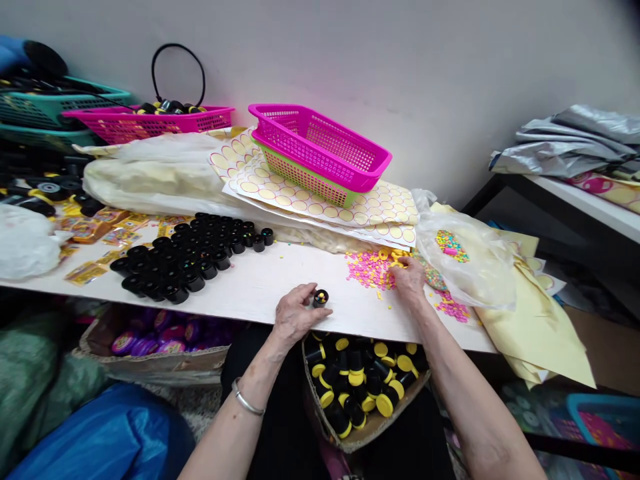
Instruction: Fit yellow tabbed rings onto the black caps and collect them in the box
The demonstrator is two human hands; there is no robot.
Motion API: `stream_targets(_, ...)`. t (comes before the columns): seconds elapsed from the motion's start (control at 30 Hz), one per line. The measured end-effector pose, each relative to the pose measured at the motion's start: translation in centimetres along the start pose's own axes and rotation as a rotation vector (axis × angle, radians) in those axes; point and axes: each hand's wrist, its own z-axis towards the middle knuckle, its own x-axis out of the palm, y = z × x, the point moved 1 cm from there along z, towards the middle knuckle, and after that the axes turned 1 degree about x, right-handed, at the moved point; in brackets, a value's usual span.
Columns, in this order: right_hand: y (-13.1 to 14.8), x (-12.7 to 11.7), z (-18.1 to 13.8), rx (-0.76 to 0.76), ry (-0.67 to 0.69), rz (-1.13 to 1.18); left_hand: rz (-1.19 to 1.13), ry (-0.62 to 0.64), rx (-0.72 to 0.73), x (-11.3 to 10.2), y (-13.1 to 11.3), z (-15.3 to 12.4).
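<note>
My left hand (297, 313) curls its thumb and fingers around a small black cup (321, 302) standing on the white tabletop. Small yellow and pale bits show inside that cup. My right hand (411, 281) reaches to a little heap of yellow ring-shaped pieces (384, 255), its fingertips pinched together among them; what they hold is hidden. Beside this hand, small pink and yellow candy-like bits (369, 270) lie scattered. To the left, several rows of black cups (173, 263) stand close together, some with coloured bits inside.
A cardboard box (350, 443) of black, yellow-lidded containers sits below the table edge. Behind, a pink basket (320, 143) rests in a green one on printed sheets (295, 193). A clear plastic bag (470, 260) with coloured bits lies right. Purple round packs fill another carton (150, 363).
</note>
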Motion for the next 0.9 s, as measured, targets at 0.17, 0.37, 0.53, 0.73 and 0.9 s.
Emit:
stream_targets(0.17,3.4,0.0,-4.4,-0.117,-0.039,0.442,-0.305,-0.061,-0.077,-0.5,-1.0,0.0)
stream_targets(0.37,10.1,1.1,-12.3,-0.479,0.435,0.597,-0.458,-0.147,-0.227,-1.6,-1.6,-0.1)
stream_targets(0.53,10.9,2.2,-13.7,-0.541,0.463,0.471,-0.572,-0.113,-0.384,-1.3,-1.9,-0.5)
stream_targets(0.73,10.4,2.9,-13.3,-0.469,0.445,0.519,-0.483,-0.145,-0.454,0.0,-2.8,-0.2)
stream_targets(0.9,10.6,2.9,-13.3,-0.388,0.464,0.639,-0.457,-0.173,-0.367,0.8,-3.2,0.6)
